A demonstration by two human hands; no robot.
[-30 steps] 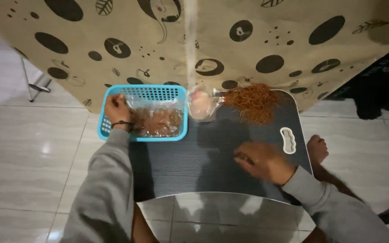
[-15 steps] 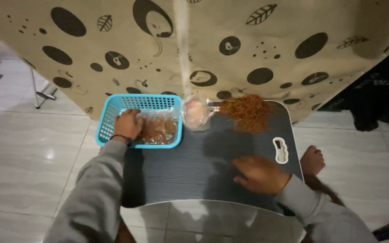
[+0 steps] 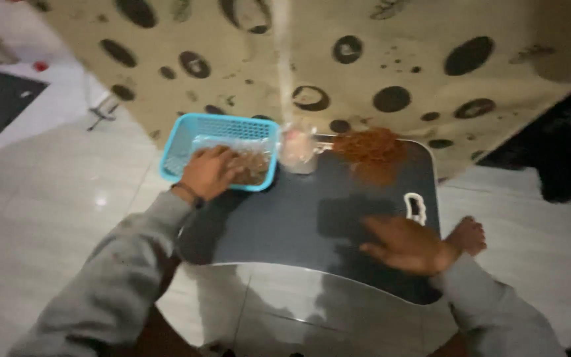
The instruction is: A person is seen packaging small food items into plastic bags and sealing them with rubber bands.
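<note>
- My left hand [image 3: 207,173] is inside the blue basket [image 3: 178,153], fingers spread and curled over a clear bag of brown filling [image 3: 254,166]. It presses on the bag, but I cannot tell whether it has a full grip. If the fingers only pinch the slack plastic, I judge the bag could slip out when lifted.
- The basket sits at the far left corner of the dark table [image 3: 285,218], with part of it over the edge. A hard downward push from that hand could tip it off onto the tiled floor [image 3: 54,218].
- My right hand [image 3: 404,244] lies flat on the table near its front right edge, open and holding nothing. It is blurred, so I cannot read the fingers closely.
- A loose heap of reddish-brown shreds [image 3: 373,149] rests at the far right of the table, touching the patterned cloth [image 3: 391,53]. A stray sleeve could scatter it.
- A small clear bag [image 3: 297,149] stands between basket and heap; it looks light and could topple if nudged.
- The light is dim, which makes any edge hard to judge.
</note>
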